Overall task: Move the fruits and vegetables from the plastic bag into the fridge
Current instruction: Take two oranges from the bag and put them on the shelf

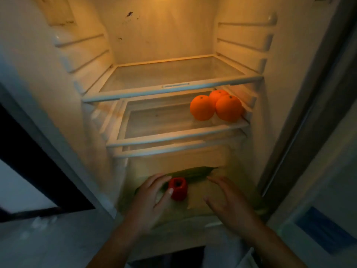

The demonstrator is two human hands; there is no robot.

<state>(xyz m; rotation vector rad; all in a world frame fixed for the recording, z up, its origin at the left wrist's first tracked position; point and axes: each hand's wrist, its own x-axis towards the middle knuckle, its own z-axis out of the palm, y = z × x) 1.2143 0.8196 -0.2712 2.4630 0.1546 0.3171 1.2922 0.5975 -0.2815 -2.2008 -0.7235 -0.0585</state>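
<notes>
Red pepper just beside left hand, ungripped.

- 3 oranges on the fridge's middle shelf, right.
- Red pepper in the drawer, beside the open left hand; right hand spread nearby.

The fridge stands open and lit inside. Three round oranges sit together, touching, at the right side of its middle shelf. In the bottom drawer a red bell pepper stands stem-hollow up, just in front of a long green cucumber lying flat
</notes>
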